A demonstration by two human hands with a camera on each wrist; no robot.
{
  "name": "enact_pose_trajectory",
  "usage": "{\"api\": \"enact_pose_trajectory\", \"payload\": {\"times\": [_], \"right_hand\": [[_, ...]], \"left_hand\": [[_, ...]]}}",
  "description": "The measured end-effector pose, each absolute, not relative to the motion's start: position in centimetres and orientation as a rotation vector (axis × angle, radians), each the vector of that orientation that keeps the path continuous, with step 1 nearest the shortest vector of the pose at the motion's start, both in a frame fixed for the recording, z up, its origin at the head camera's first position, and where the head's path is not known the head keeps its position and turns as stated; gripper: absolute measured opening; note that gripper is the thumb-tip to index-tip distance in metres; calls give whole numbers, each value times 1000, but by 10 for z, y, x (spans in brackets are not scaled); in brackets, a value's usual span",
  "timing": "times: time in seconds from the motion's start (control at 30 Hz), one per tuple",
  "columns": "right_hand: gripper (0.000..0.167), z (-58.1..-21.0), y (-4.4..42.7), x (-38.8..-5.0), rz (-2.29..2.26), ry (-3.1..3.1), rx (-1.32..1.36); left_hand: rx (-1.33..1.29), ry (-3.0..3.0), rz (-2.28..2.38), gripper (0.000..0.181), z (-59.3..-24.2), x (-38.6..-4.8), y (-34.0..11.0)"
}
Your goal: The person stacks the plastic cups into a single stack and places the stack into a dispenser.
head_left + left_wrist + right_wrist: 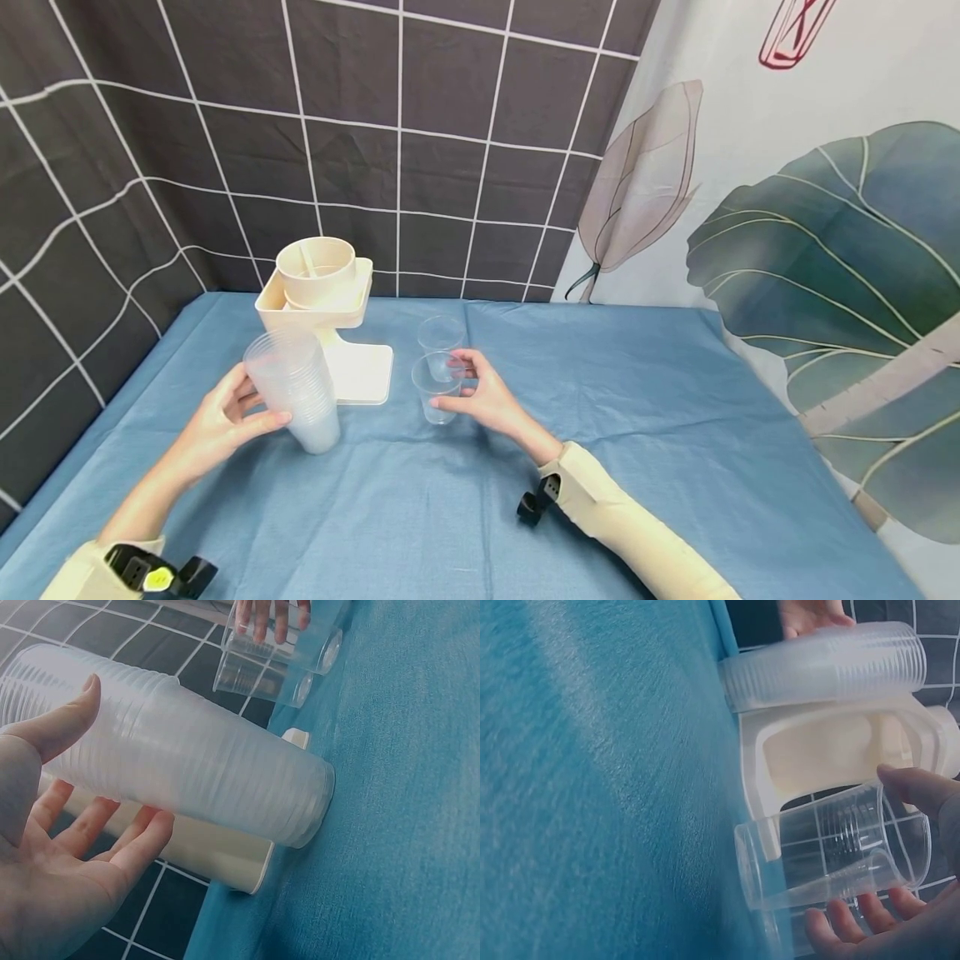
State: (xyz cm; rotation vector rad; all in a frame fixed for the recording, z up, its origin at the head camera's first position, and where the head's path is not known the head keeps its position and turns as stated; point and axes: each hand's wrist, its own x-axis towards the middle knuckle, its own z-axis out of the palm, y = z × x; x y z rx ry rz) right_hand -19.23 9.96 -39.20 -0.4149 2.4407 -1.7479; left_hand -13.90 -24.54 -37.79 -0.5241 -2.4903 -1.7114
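My left hand holds a tall stack of nested clear plastic cups by its upper part, thumb on one side and fingers on the other. The base of the stack is at or close to the blue cloth. To the right, my right hand has its thumb and fingers around a single clear plastic cup, which stands mouth up. Just behind that one is a second clear cup, apart from the hands. In the left wrist view both single cups show at the top, beyond the stack.
A cream plastic stand with a tray and a round divided cup on top stands behind the stack. Blue cloth covers the table. A dark gridded curtain hangs at the back and left, a leaf-printed one at the right.
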Motion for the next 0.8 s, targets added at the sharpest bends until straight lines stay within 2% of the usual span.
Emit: {"api": "enact_pose_trajectory", "payload": {"times": [0.8], "right_hand": [[68,-385,99,-184,-1740,2420,-388]], "left_hand": [[-522,-2478,-1709,73,-380,-139,-245]]}}
